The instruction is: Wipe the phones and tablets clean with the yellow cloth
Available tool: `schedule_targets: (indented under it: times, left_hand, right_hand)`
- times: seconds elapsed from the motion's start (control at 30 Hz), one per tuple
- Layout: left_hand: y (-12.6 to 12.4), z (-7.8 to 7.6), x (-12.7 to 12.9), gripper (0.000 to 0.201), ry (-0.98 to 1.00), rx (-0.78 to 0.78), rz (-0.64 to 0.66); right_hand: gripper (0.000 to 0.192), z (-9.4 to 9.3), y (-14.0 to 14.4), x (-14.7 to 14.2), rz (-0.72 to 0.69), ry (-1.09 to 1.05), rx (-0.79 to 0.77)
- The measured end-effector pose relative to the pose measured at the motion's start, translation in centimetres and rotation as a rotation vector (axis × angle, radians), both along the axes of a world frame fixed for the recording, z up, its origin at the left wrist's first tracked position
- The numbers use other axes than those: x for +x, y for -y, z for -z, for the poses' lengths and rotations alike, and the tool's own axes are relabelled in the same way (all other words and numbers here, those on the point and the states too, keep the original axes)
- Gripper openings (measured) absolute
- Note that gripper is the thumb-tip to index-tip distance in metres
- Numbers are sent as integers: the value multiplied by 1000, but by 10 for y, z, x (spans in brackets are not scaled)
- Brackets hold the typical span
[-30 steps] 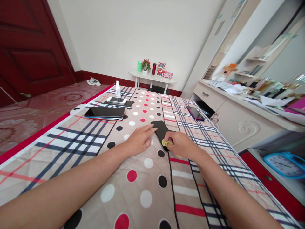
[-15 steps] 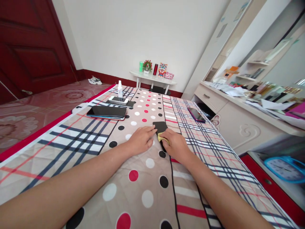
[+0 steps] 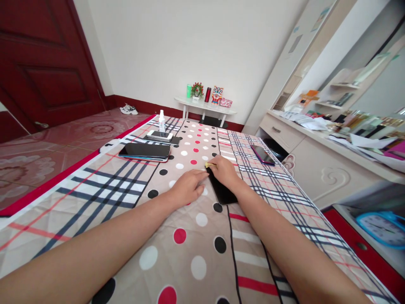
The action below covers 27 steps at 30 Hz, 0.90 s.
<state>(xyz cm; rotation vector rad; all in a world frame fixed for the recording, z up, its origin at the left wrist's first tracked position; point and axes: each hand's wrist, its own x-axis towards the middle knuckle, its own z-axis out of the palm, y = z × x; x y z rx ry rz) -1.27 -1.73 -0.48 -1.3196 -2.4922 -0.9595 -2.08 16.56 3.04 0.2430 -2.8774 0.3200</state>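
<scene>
Black-topped smartphone stack (image 3: pixel 144 150) far left, white spray bottle (image 3: pixel 162 122) beyond; and I see the left hand (image 3: pixel 188 188), outstretched and unclenched, at the left edge of a black smartphone (image 3: pixel 221 191) on the dotted quilt (image 3: pixel 193 244); yellow cloth (image 3: pixel 207 165) at the phone's far end, pinched in the right hand (image 3: pixel 225 173); purple-edged smartphone (image 3: pixel 263 155), far right.

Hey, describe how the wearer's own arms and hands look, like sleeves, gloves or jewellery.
The left hand and right hand are ungloved, with no watch or bracelet visible at either wrist. No sleeve shows on the left forearm or right forearm. I see no ring, though some right fingers are hidden.
</scene>
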Motion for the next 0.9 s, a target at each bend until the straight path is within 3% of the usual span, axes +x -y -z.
schedule_targets:
  times: [0.1, 0.23, 0.43, 0.53, 0.63, 0.77, 0.9]
  left_hand:
    - [2, -2, 0, 43, 22, 47, -9]
    - [2, -3, 1, 32, 25, 69, -30]
    - [1, -4, 3, 27, -2, 41, -54]
    - [2, -6, 5, 28, -8, 48, -28]
    - [2, -9, 8, 29, -2, 66, -8]
    - [1, -11, 11, 36, -23, 42, 44]
    - [1, -12, 15, 58, -53, -55, 29]
  right_hand:
    - [28, 1, 7, 13, -130, 24, -89]
    - [22, -1, -2, 46, -155, 78, -219]
    - [18, -29, -32, 77, -288, 570, -325]
    - [18, -38, -48, 72, -99, 477, -308]
    - [13, -35, -58, 64, 101, 389, -278]
    - [12, -28, -58, 60, 106, 383, -263]
    - [13, -28, -53, 61, 145, 340, -235]
